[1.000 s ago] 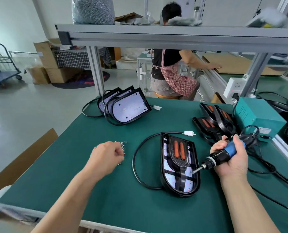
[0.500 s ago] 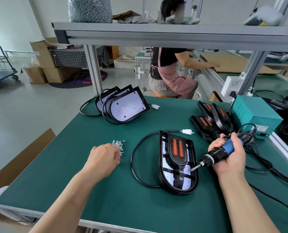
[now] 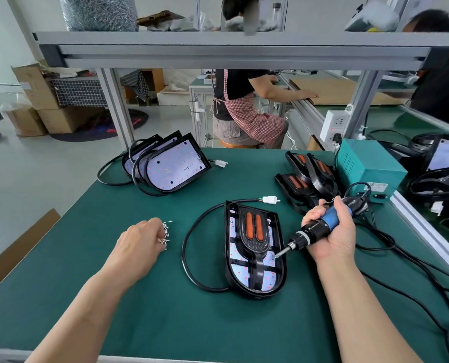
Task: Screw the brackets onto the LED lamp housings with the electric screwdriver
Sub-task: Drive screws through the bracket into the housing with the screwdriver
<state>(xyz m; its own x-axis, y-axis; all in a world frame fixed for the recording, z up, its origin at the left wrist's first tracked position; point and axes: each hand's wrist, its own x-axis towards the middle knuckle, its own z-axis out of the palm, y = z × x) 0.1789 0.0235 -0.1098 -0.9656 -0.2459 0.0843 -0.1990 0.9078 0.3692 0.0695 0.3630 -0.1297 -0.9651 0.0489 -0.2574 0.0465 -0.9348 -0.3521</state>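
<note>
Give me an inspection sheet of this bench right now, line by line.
Surface: green mat, flat.
Job's things: lamp housing with bracket mid-mat; screws piled left; bare housings far left; bracketed housings far right.
Clutter: teal box at right edge.
Hands: left hand curled over screws, grip unclear; right hand grips electric screwdriver, bit at the housing.
Cables: housing cable loops left; screwdriver cord trails right.
Surroundings: shelf overhead; seated person behind.
</note>
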